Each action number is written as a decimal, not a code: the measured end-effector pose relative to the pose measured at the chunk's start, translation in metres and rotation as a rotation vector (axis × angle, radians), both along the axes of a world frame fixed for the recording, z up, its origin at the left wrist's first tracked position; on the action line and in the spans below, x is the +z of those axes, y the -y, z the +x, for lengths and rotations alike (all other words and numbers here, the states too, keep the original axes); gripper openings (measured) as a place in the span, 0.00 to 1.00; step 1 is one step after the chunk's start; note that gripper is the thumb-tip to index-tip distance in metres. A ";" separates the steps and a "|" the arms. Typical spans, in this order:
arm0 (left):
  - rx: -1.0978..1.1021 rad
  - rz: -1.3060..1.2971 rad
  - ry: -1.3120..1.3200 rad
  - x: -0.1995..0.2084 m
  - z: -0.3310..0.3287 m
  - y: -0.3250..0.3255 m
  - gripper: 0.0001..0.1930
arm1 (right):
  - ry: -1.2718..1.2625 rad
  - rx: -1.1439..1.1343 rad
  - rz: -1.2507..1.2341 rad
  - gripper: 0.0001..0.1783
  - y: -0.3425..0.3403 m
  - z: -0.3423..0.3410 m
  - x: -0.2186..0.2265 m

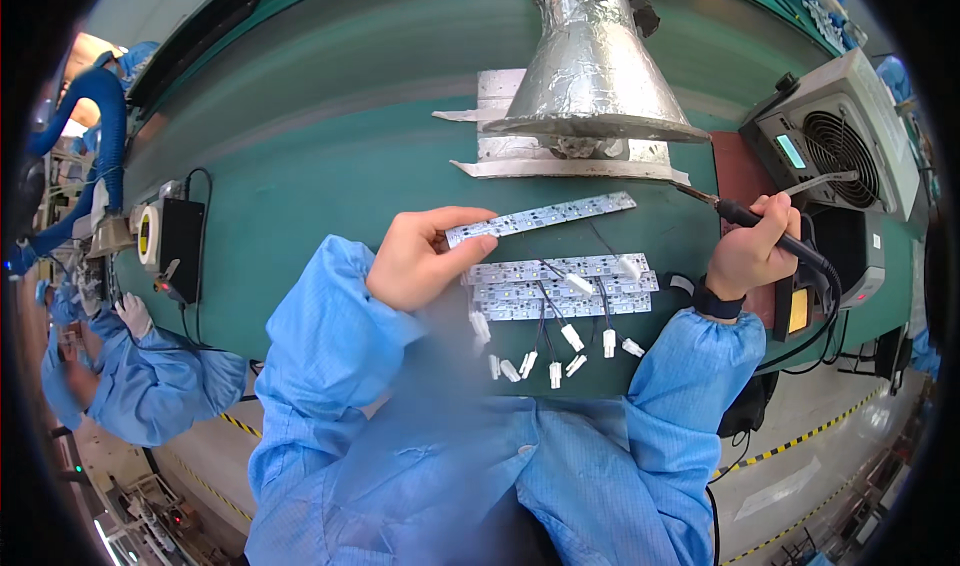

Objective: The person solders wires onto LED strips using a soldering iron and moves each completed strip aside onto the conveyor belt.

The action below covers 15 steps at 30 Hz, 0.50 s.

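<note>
My left hand point(425, 256) pinches the left end of an LED strip board point(560, 216), holding it at a slant with its right end higher. In my right hand point(752, 251) is a soldering iron point(738, 212), its tip pointing left, apart from the board. A slim metal piece point(825, 179) sticks out beyond that hand; I cannot tell whether it is gripped too. Below the held board, several more LED strip boards point(550, 293) lie in a stack of rows on the green mat. Short dark wires run from them to white connectors point(571, 337).
A foil-covered fume hood point(595, 61) hangs over a white taped plate point(500, 156). A grey fan unit point(840, 136) stands at right, beside a black box point(848, 256) and a yellow sponge point(798, 310). At left are a black device point(180, 246) and a co-worker's blue sleeve point(160, 376).
</note>
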State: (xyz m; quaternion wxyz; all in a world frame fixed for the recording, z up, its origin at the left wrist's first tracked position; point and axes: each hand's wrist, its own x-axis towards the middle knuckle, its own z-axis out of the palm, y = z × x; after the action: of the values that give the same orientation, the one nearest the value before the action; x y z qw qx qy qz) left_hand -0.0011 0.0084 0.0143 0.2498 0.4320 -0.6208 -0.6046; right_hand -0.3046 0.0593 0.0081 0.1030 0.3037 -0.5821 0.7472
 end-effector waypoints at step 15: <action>0.541 -0.741 0.570 -0.012 0.104 -0.004 0.17 | 0.036 0.099 0.044 0.18 -0.007 0.006 -0.004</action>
State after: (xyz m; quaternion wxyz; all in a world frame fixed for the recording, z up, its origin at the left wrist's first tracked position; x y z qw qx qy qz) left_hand 0.1030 0.0124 0.0022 0.3536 0.6063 -0.7024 -0.1180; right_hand -0.2987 0.0661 0.0045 0.0487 0.3208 -0.5844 0.7437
